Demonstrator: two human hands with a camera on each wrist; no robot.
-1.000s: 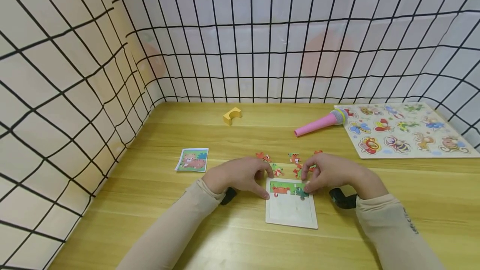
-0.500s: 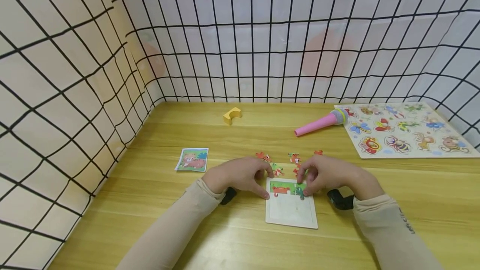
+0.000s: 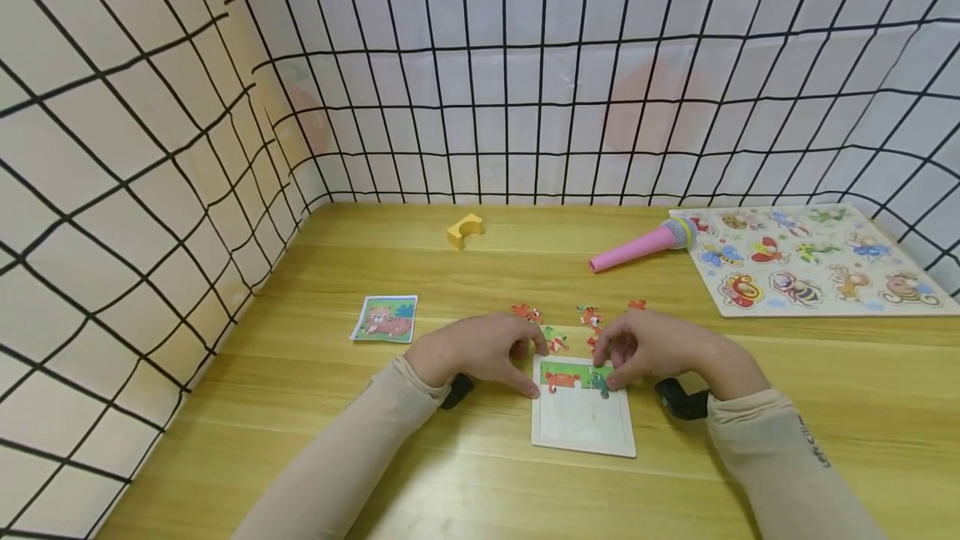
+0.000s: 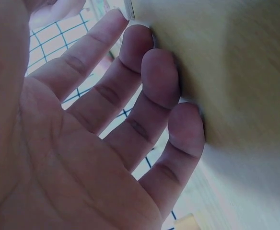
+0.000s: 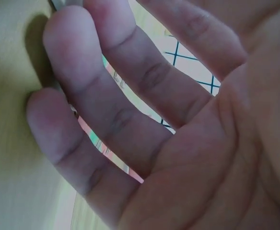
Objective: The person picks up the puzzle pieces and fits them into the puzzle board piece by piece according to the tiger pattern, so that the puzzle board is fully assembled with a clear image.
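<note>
A white puzzle tray (image 3: 582, 427) lies on the table between my hands. Along its top edge sits a puzzle piece with an orange tiger part (image 3: 562, 380), and beside it, at the upper right, a green and teal puzzle piece (image 3: 600, 382). My left hand (image 3: 487, 350) holds the tray's upper left corner, thumb on the left side and index finger at the top; other fingertips (image 4: 185, 127) rest on the table in the left wrist view. My right hand (image 3: 660, 348) has thumb and index finger at the teal piece, partly covering it. What the thumbs do is hidden in the wrist views.
Several loose orange puzzle pieces (image 3: 527, 312) lie just beyond the tray. A tiger picture card (image 3: 385, 319) is at left, a yellow arch block (image 3: 465, 231) farther back. A pink toy microphone (image 3: 633, 249) leans on an insect puzzle board (image 3: 817, 261) at right. Black grid netting (image 3: 502, 73) surrounds the table.
My right hand has shifted slightly left with the teal piece, which now sits closer to the orange tiger piece. My left hand and the tray have stayed put.
</note>
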